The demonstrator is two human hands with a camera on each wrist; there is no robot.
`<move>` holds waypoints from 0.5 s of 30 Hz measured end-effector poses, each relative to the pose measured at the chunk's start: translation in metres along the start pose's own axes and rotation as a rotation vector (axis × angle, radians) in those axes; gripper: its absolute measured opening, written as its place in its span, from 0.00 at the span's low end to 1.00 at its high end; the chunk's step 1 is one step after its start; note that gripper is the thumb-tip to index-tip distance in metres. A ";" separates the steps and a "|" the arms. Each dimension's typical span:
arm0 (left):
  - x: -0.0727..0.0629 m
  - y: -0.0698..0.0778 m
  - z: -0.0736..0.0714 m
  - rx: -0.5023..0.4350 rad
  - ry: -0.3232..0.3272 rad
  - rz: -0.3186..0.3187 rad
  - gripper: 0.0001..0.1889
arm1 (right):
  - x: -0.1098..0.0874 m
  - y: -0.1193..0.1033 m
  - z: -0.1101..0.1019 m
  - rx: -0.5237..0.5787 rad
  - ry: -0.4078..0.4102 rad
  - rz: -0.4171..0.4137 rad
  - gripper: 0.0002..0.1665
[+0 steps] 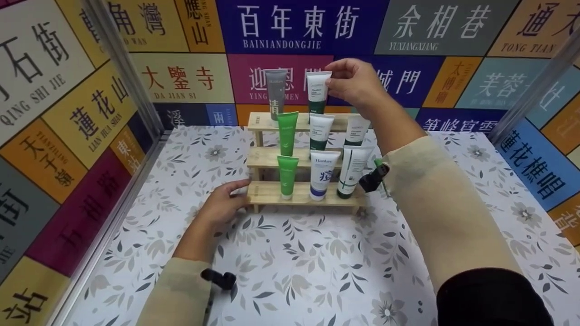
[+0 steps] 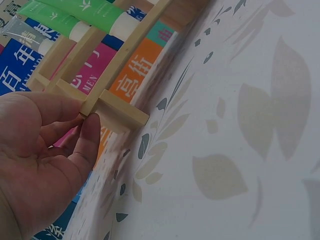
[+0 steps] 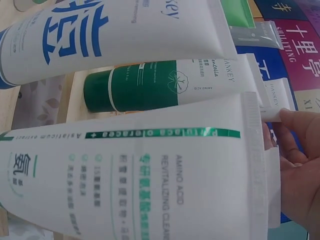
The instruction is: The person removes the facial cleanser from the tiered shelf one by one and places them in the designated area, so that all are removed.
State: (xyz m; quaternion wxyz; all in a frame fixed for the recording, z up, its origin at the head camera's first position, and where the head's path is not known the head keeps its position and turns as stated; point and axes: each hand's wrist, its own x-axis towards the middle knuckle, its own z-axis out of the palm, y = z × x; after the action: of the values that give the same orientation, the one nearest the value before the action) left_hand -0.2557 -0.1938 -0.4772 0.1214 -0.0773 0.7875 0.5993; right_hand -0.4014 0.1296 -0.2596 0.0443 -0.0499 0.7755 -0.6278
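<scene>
Colored sign panels [image 1: 294,27] bearing Chinese characters lined the work area behind and to the sides of a table surface [image 1: 281,262] printed with grey leaves and flowers. One three-tier wooden rack [image 1: 263,194] stood on this surface, toward the panels.

Right hand [image 1: 358,83]: thumb and fingers pinched the upper edge of a white-and-dark-green tube [image 1: 317,88] at its right side. This tube was upright, cap end down, at the middle of the top tier; whether its cap touched the board could not be determined, as a tube in front covered the base. A grey tube [image 1: 276,93] stood to its left.

Left hand [image 1: 224,201]: thumb and fingers gripped the left end of the rack's lowest tier.

Middle tier, left to right: a larger green tube [image 1: 287,133], a second white-and-green tube [image 1: 321,129] and a third white-and-green tube [image 1: 356,130].

Lowest tier, left to right: a smaller green tube [image 1: 287,176], a white-and-blue tube [image 1: 323,174] and a green-striped white tube [image 1: 352,172], its top tilted rightward.
</scene>
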 end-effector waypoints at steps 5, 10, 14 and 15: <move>0.000 -0.001 0.000 0.029 0.003 0.020 0.28 | -0.002 0.002 -0.013 -0.002 0.042 -0.008 0.20; -0.001 0.000 0.000 0.046 0.003 0.013 0.28 | -0.007 0.006 -0.033 0.064 0.079 -0.028 0.20; -0.001 0.001 0.000 0.054 0.005 -0.009 0.28 | -0.012 0.011 -0.052 0.162 0.099 -0.026 0.22; -0.001 0.001 0.000 0.055 0.003 -0.008 0.28 | -0.014 0.013 -0.056 0.180 0.106 -0.028 0.22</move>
State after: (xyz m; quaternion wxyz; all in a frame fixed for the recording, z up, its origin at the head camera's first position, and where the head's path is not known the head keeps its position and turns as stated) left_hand -0.2547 -0.1937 -0.4760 0.1246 -0.0781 0.8036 0.5768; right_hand -0.3955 0.1887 -0.2604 -0.0013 -0.0233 0.7165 -0.6972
